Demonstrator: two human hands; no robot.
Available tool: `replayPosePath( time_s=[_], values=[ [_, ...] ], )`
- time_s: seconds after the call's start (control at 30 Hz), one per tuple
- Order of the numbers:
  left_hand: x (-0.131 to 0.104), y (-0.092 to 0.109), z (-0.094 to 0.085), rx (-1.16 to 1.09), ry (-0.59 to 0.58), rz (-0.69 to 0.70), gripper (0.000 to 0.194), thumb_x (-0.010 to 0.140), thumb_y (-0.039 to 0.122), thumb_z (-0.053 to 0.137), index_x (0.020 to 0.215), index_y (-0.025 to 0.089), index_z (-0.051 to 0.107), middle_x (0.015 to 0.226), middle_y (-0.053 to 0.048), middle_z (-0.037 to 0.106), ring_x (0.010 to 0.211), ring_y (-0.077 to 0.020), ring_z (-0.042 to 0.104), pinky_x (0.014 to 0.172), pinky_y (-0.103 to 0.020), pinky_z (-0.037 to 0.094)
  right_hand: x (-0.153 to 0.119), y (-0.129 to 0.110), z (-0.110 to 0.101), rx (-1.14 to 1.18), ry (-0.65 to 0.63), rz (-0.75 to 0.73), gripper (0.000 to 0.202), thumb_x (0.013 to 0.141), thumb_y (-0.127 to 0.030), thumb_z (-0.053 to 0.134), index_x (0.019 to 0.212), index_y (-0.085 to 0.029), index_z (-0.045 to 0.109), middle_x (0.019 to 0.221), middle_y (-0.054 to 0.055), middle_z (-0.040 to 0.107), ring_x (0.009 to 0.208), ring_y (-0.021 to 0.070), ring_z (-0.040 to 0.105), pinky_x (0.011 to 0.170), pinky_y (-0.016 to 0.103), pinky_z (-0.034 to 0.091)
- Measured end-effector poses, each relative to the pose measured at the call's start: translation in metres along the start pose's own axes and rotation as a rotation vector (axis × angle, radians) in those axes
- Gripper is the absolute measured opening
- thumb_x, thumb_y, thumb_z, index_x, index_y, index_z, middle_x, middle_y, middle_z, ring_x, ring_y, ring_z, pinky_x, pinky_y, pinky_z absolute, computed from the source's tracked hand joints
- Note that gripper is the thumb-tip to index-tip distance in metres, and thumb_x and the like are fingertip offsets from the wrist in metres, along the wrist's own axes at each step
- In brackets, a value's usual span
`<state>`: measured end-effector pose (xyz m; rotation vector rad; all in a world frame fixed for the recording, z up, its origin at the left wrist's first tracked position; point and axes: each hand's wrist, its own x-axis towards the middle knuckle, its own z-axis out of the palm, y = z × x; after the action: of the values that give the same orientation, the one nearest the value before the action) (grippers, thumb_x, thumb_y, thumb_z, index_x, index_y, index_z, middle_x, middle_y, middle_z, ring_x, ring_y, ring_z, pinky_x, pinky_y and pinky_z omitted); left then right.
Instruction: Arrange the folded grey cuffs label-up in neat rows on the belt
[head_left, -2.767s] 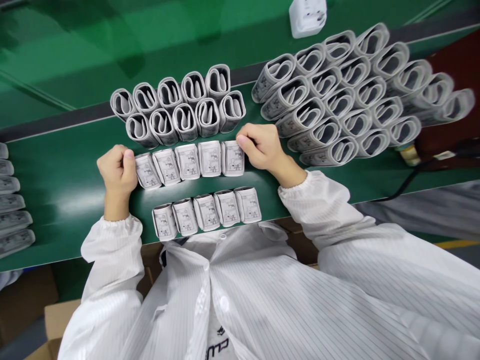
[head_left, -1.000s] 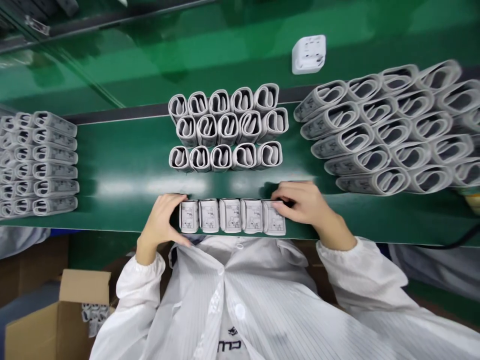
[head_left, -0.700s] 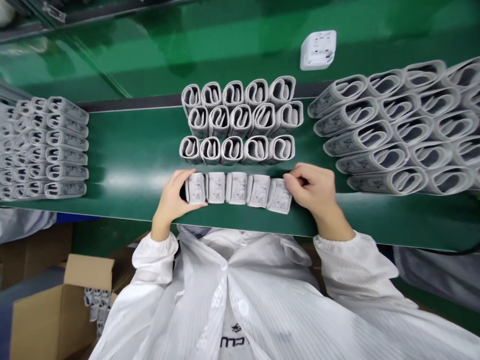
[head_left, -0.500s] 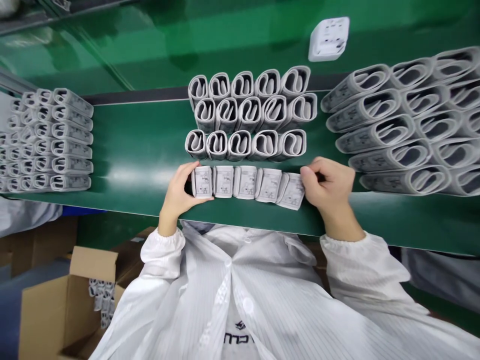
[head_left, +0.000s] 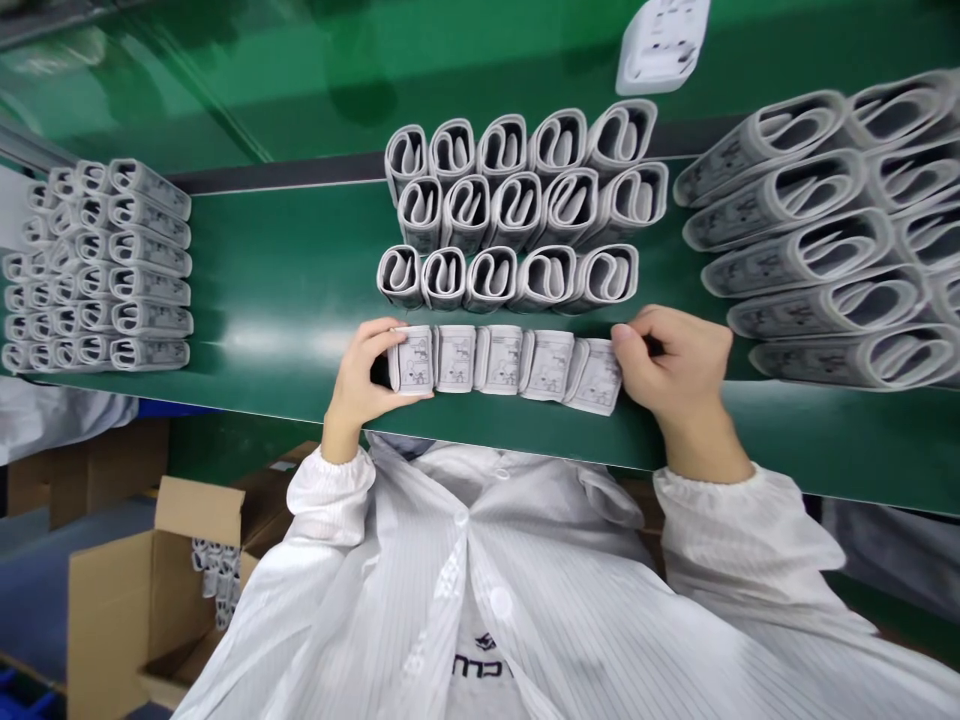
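Note:
A row of several folded paper leaflets (head_left: pixel 500 360) lies along the front edge of the green bench, printed faces up. My left hand (head_left: pixel 364 375) grips the left end of this row between thumb and fingers. At the right end, my right hand (head_left: pixel 671 365) is curled, its thumb and forefinger closed on the last leaflet (head_left: pixel 596 377). Just behind the row stand three more rows of folded leaflets (head_left: pixel 491 278) with their rolled ends showing.
Stacks of folded leaflets stand at the left (head_left: pixel 150 265) and right (head_left: pixel 817 280) of the green bench (head_left: pixel 277 250). A white adapter-like block (head_left: pixel 660 45) is at the back. An open cardboard box (head_left: pixel 112 620) with white items sits below left.
The view has shifted slightly, so the bench items appear larger and a little higher. Both hands keep their places at the ends of the front row.

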<state>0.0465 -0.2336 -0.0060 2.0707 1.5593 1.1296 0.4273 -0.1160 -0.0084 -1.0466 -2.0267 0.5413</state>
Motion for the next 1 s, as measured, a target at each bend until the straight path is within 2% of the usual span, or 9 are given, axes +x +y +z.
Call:
replayPosePath(
  time_s=[0.07, 0.17, 0.4, 0.5, 0.63, 0.73, 0.87, 0.93, 1.0],
  values=[
    [-0.001, -0.001, 0.0, -0.007, -0.002, 0.016, 0.079, 0.08, 0.077, 0.091, 0.138, 0.036, 0.056, 0.138, -0.011, 0.068, 0.126, -0.0333, 0.072, 0.108, -0.06, 0.062, -0.001, 0.001, 0.0, -0.011, -0.026, 0.027, 0.037, 0.097, -0.029, 0.065, 0.065, -0.026, 0.048, 0.054, -0.001, 0.049, 0.048, 0.0154, 0.046, 0.049, 0.035, 0.032],
    [-0.003, -0.001, 0.0, 0.012, -0.015, -0.023, 0.079, 0.077, 0.079, 0.092, 0.13, 0.034, 0.054, 0.137, -0.011, 0.067, 0.125, -0.0339, 0.072, 0.107, -0.06, 0.062, -0.002, 0.002, 0.0, 0.006, -0.006, 0.002, 0.035, 0.097, -0.027, 0.066, 0.066, -0.026, 0.049, 0.054, -0.002, 0.048, 0.048, 0.0152, 0.045, 0.049, 0.035, 0.032],
    [0.0, 0.006, 0.001, -0.032, 0.032, 0.018, 0.071, 0.086, 0.074, 0.087, 0.133, 0.035, 0.051, 0.135, -0.011, 0.068, 0.125, -0.0323, 0.072, 0.104, -0.059, 0.063, -0.002, 0.001, 0.0, 0.008, -0.002, 0.013, 0.034, 0.094, -0.024, 0.067, 0.066, -0.025, 0.049, 0.055, -0.002, 0.048, 0.049, 0.014, 0.044, 0.05, 0.034, 0.031],
    [0.0, 0.005, 0.001, -0.042, 0.037, 0.017, 0.071, 0.086, 0.073, 0.088, 0.133, 0.035, 0.051, 0.135, -0.011, 0.069, 0.125, -0.0319, 0.072, 0.105, -0.059, 0.063, -0.001, 0.001, 0.0, 0.004, 0.003, -0.006, 0.033, 0.095, -0.024, 0.067, 0.066, -0.025, 0.05, 0.055, -0.003, 0.048, 0.049, 0.0134, 0.044, 0.05, 0.033, 0.031],
    [-0.005, 0.0, 0.002, -0.006, 0.012, -0.057, 0.078, 0.08, 0.082, 0.088, 0.13, 0.035, 0.05, 0.135, -0.011, 0.068, 0.127, -0.0338, 0.072, 0.108, -0.062, 0.062, -0.001, 0.002, 0.0, -0.02, -0.015, 0.038, 0.036, 0.095, -0.029, 0.065, 0.064, -0.026, 0.048, 0.054, -0.002, 0.047, 0.049, 0.0144, 0.044, 0.05, 0.035, 0.032],
    [-0.01, -0.003, 0.004, 0.027, -0.013, -0.1, 0.092, 0.075, 0.087, 0.088, 0.14, 0.036, 0.048, 0.137, -0.012, 0.068, 0.129, -0.0364, 0.071, 0.107, -0.063, 0.062, -0.001, 0.002, 0.0, -0.005, -0.005, 0.028, 0.036, 0.096, -0.029, 0.065, 0.065, -0.026, 0.048, 0.054, -0.002, 0.047, 0.049, 0.0145, 0.044, 0.049, 0.034, 0.031],
    [-0.012, -0.004, 0.006, 0.033, -0.022, -0.119, 0.117, 0.074, 0.089, 0.087, 0.165, 0.039, 0.032, 0.14, -0.014, 0.067, 0.127, -0.0361, 0.073, 0.102, -0.057, 0.064, -0.002, 0.002, 0.0, -0.014, -0.022, 0.071, 0.039, 0.098, -0.034, 0.065, 0.064, -0.026, 0.048, 0.053, 0.0, 0.047, 0.05, 0.0156, 0.043, 0.051, 0.036, 0.031],
    [-0.011, -0.004, 0.006, 0.019, -0.004, -0.085, 0.121, 0.076, 0.087, 0.087, 0.17, 0.041, 0.027, 0.14, -0.013, 0.068, 0.124, -0.0352, 0.074, 0.101, -0.055, 0.064, -0.003, 0.003, 0.0, -0.013, -0.026, 0.076, 0.04, 0.099, -0.035, 0.065, 0.064, -0.026, 0.047, 0.054, 0.0, 0.047, 0.051, 0.0157, 0.043, 0.052, 0.036, 0.032],
    [-0.009, -0.002, 0.004, 0.03, 0.005, -0.051, 0.12, 0.077, 0.087, 0.087, 0.172, 0.041, 0.03, 0.14, -0.013, 0.069, 0.124, -0.0357, 0.074, 0.103, -0.057, 0.064, -0.003, 0.003, 0.0, -0.006, -0.022, 0.051, 0.039, 0.099, -0.033, 0.065, 0.065, -0.026, 0.048, 0.055, -0.001, 0.047, 0.051, 0.0153, 0.044, 0.052, 0.036, 0.032]
  ],
)
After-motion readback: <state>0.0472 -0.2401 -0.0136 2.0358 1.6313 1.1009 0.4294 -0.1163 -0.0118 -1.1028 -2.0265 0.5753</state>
